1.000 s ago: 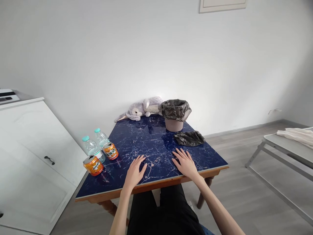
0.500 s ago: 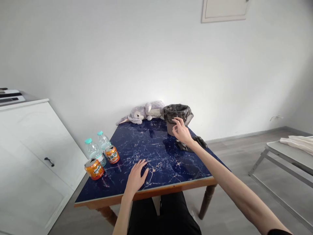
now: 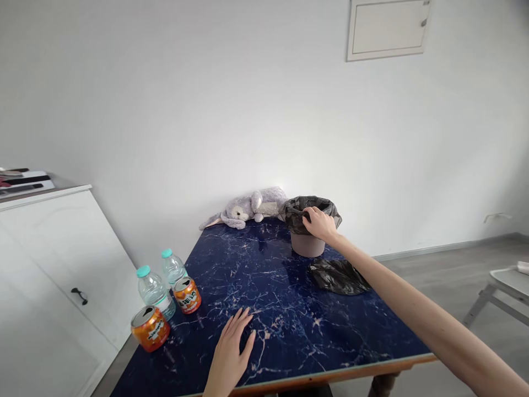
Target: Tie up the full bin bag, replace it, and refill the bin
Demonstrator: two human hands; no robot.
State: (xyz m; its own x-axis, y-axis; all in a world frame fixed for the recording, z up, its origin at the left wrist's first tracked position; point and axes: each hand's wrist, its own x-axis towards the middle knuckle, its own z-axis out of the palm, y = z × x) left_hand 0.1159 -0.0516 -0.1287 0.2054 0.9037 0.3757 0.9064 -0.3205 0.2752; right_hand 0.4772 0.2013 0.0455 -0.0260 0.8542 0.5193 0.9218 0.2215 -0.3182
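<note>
My right hand point(image 3: 320, 224) is at the near rim of a small trash bin point(image 3: 308, 244), its fingers curled over the edge. A black plastic bag point(image 3: 294, 220) lines the bin and folds down over its outside. Beside the bin, a second black bag point(image 3: 339, 277) lies crumpled flat on the table. My left hand point(image 3: 232, 346) rests palm down near the table's front edge, fingers spread, holding nothing. Left of it stand an orange soda can point(image 3: 188, 298) and another orange can point(image 3: 151, 330), both opened, with two clear bottles point(image 3: 154, 291) capped in turquoise behind them.
A grey plush rabbit point(image 3: 248, 208) lies at the back of the blue marbled table point(image 3: 264, 275), against the wall. To the left is a white cabinet point(image 3: 45, 275) with items on top. A grey folding table point(image 3: 510, 286) stands on the far right.
My right hand has gone from hovering in front of the bin to its rim. My left hand stays on the table. The view has tilted up and moved closer.
</note>
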